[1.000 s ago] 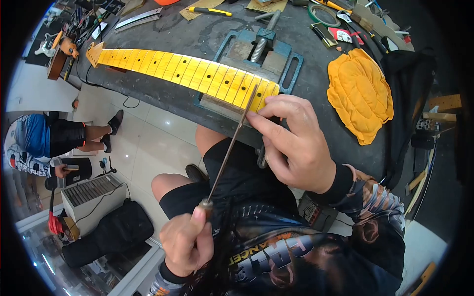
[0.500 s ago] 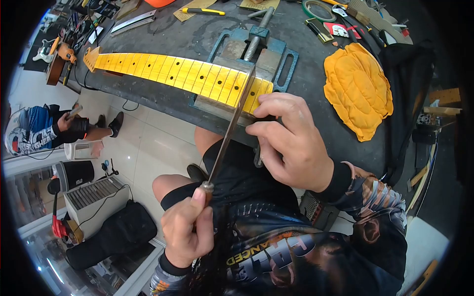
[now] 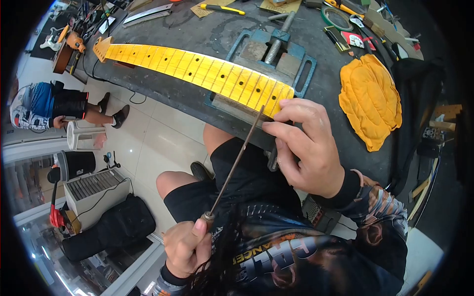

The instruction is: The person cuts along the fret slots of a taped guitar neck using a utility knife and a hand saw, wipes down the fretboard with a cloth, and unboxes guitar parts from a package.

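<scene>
A guitar neck with a yellow fretboard, dark dot inlays and a headstock at its far left lies across a blue-green vise on the bench. My left hand is closed around the wooden handle of a long thin file. The file slants up to the right, its tip at the near edge of the fretboard's wide end. My right hand is at that same end, fingers bent and apart, with fingertips at the neck's corner. Whether the thumb touches anything is unclear.
A crumpled orange cloth lies right of the vise on the dark bench. A yellow-black cutter, green tape roll and several tools sit at the back. Another person is at the left, near a white stool.
The file has drawn back toward me; its blade no longer lies across the fretboard. My view has shifted slightly. The other person's hand has lowered.
</scene>
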The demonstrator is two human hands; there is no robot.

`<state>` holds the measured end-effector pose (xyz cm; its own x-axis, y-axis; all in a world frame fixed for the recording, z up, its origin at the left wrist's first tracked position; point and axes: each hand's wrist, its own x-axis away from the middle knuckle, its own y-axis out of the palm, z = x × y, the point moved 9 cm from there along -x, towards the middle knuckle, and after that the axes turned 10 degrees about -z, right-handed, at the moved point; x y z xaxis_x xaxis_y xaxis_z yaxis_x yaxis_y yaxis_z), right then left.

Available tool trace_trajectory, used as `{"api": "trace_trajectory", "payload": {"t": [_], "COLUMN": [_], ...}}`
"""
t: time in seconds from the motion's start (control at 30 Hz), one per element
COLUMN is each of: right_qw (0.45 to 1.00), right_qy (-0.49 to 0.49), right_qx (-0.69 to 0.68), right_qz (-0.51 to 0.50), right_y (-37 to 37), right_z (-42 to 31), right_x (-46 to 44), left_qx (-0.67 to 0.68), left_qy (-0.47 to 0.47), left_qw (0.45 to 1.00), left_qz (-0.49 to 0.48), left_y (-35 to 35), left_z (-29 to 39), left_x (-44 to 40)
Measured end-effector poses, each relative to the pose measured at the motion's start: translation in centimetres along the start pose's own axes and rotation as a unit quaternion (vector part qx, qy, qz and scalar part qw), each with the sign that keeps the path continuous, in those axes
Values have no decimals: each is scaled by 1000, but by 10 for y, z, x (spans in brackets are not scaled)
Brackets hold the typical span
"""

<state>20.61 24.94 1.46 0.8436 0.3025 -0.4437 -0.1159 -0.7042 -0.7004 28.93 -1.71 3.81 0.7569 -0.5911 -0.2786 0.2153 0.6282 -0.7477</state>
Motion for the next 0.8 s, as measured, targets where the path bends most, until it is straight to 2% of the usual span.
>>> {"api": "trace_trajectory", "payload": {"t": [0.8], "right_qw": [1000], "right_qy": [7], "right_qx": [17], "right_qz": [-20], "right_y": [1], "right_z": [-1], "right_x": [-2], "left_qx": [65], "left_qy": [-21], "left_qw": [998], "left_qz": [-1], "left_y": [1], "left_z": [-14], "left_x": [15]}}
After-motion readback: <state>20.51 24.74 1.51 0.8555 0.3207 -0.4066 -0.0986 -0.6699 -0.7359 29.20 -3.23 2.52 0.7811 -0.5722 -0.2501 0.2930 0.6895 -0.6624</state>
